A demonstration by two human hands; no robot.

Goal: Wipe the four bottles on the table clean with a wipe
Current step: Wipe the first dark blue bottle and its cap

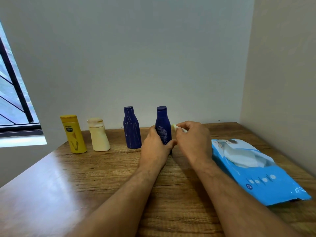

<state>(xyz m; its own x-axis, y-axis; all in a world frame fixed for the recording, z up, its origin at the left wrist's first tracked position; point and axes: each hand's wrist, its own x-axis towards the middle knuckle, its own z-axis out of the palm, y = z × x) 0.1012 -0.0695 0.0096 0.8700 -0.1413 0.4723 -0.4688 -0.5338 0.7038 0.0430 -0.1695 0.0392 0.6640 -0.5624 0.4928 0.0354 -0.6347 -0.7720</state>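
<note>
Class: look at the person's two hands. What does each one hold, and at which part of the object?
The left hand grips the lower body of the right-hand dark blue bottle. The right hand pinches a small pale wipe in its fingertips, beside the bottle.

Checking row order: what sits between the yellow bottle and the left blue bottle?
Head view: only the cream bottle stands between the yellow bottle and the left blue bottle.

We see soft daylight entering from the window (12, 93) on the left, laying a pale glare across the near-left desk (51, 177). Shadows are faint. Straight lines bow toward the edges, and the whole picture looks slightly soft.
</note>
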